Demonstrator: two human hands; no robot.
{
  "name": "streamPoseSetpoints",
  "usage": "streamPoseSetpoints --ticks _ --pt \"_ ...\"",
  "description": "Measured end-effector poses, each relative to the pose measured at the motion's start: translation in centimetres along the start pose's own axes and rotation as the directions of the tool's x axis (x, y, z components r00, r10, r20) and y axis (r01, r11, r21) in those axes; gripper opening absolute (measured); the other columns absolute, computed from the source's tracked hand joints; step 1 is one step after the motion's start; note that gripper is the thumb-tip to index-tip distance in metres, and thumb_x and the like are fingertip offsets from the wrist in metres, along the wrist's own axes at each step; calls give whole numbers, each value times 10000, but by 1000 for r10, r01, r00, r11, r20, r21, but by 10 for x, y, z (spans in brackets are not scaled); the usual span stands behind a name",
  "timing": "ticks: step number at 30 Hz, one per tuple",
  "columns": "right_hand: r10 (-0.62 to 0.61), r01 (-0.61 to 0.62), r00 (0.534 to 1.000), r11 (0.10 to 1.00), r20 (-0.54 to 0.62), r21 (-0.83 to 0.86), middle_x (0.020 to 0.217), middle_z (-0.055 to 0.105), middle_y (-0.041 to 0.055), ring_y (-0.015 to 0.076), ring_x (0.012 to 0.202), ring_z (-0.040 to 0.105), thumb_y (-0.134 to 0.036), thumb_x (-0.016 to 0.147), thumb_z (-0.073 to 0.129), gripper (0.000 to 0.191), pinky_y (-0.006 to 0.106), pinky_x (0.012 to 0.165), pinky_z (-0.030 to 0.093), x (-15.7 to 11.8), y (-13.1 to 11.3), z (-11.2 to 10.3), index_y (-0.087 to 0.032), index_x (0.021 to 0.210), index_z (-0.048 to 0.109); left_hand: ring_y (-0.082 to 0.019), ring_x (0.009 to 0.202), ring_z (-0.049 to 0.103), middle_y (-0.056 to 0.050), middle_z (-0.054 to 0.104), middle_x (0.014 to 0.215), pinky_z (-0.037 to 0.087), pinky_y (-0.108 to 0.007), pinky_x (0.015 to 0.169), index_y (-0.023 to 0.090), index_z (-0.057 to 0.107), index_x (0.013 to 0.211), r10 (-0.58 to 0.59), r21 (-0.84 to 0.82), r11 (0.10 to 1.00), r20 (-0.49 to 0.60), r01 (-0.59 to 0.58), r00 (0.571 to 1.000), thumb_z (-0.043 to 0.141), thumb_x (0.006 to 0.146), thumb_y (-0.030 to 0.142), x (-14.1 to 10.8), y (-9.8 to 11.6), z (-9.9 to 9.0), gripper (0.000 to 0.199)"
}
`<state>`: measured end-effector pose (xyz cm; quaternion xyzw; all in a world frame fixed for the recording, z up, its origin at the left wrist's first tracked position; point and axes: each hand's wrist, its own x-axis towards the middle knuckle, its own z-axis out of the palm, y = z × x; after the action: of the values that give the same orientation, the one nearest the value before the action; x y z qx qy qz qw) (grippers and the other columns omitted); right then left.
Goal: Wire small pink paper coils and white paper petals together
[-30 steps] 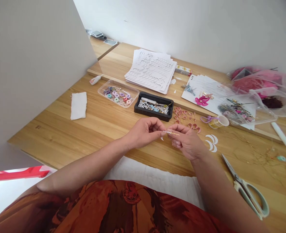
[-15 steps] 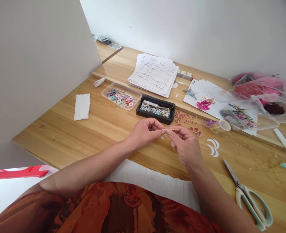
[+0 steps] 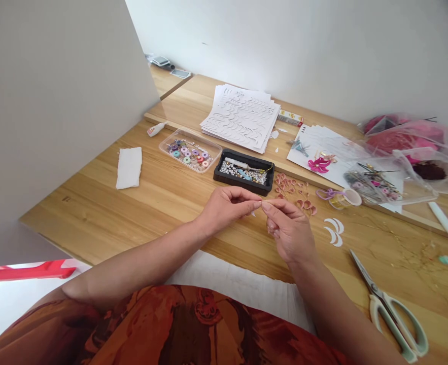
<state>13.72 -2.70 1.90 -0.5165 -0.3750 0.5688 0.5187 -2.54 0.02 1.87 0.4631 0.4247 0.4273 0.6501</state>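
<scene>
My left hand (image 3: 227, 209) and my right hand (image 3: 290, 225) meet fingertip to fingertip above the wooden table, just in front of a black tray (image 3: 242, 186) of small beads. Both are closed in a pinch. What lies between the fingertips is too small to make out. Pink loop-shaped pieces (image 3: 305, 205) lie beyond my right hand. To its right are white crescent pieces (image 3: 337, 224). Part of another white piece (image 3: 253, 214) shows beneath my fingers.
Scissors (image 3: 376, 291) lie at the right front, near thin gold wires (image 3: 410, 248). Behind stand a clear bead box (image 3: 165, 147), stacked cut paper (image 3: 242, 116), a spool (image 3: 347, 198) and plastic bags (image 3: 410, 137). A glue bottle (image 3: 156, 129) and white cloth piece (image 3: 129, 168) lie left.
The gold strand that showed at my right fingertips is no longer clearly visible. My right hand's lower fingers have curled in, and its thumb and finger have shifted slightly.
</scene>
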Motion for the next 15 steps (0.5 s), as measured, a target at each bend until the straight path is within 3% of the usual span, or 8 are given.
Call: streamPoseSetpoints --ticks 3,8,15 --pt "-78 77 997 997 -22 -26 499 504 -59 69 452 361 -338 725 852 151 223 429 257 1 3 -1 -221 770 768 -84 561 518 3 658 618 396 -220 530 128 787 850 3 21 1000 -12 -3 1000 854 694 378 -1 0 0 302" --pt "-233 225 973 941 0 -251 508 516 -53 91 474 408 -361 816 797 149 241 456 298 0 9 -5 -218 850 773 -81 557 523 5 656 618 393 -212 522 123 755 792 4 57 998 -28 -3 1000 831 711 347 -1 2 1 249" --pt "-221 217 975 934 16 -284 510 540 -52 97 460 440 -380 842 757 185 235 453 329 -1 4 -6 -208 905 733 -77 528 526 19 637 583 393 -209 515 139 713 753 -45 92 995 -55 50 997 802 741 312 0 6 0 195"
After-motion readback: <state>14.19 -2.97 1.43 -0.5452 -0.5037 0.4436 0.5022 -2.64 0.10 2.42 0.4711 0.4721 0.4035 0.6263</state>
